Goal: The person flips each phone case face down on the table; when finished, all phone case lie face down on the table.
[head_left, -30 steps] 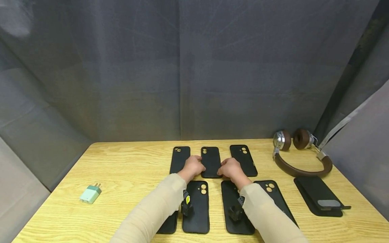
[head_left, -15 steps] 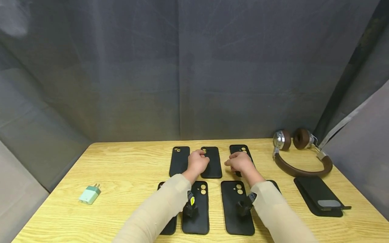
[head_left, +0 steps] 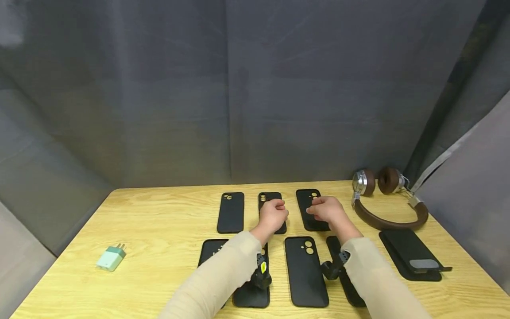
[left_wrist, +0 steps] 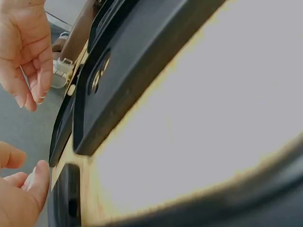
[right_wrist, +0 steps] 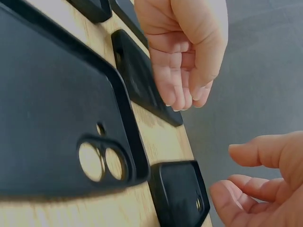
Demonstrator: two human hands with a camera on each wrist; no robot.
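At the far left of the tabletop [head_left: 159, 248] we see a pale green plug [head_left: 111, 258] lying with its prongs pointing away from us. Well to its right, black phone cases lie in two rows. The front row starts with one case [head_left: 211, 250] partly under our left sleeve, while in the back row a case [head_left: 231, 212] lies fully in view. The next front case [head_left: 250, 296] is mostly hidden by our sleeve and wrist camera. Above the middle back case [head_left: 271, 196] hangs our left hand [head_left: 273, 215], fingers loosely bent, grasping nothing. To the right come a third front case [head_left: 306, 277], its camera holes showing, and the last back case [head_left: 312, 223]. Over that one we hold our right hand [head_left: 328, 210], likewise released, thumb and fingers apart. The fourth front case [head_left: 352, 293] lies tilted beside our right sleeve. Farther right, we see brown headphones [head_left: 390, 224], with a flat black item [head_left: 408, 250] bearing a gray patch just in front of their band.
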